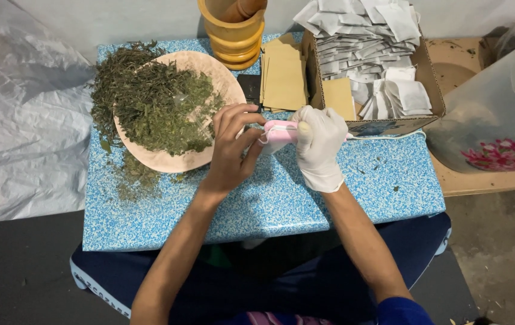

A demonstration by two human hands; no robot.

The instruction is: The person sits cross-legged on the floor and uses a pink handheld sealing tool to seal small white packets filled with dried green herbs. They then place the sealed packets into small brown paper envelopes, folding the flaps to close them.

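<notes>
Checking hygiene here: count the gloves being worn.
1. The glove is on the right hand, which grips a pink sealer together with the bare left hand. No other glove shows.

Open room is left on the near blue tabletop [257, 210]; far passage is blocked by herb plate [209, 66], wooden mortar [236, 36], brown sachets [283, 75] and cardboard box [390, 125].

A: Table [269, 204] top: speckled blue-white laminate, smooth, slight sheen. Right hand [319, 147] in a thin white glove, matt, rubbery look.

B: Noted. Item between both hands: pink plastic device [278, 135], glossy. Left hand [230, 147] bare.

A: Far edge: cardboard box [429, 99], matt brown; white paper sachets [360, 42] inside. Tan paper envelopes [283, 75], matt.

B: Dried leaves [149, 102], rough, on a smooth pale plate [224, 81]. Yellow turned-wood mortar [233, 36], satin.
</notes>
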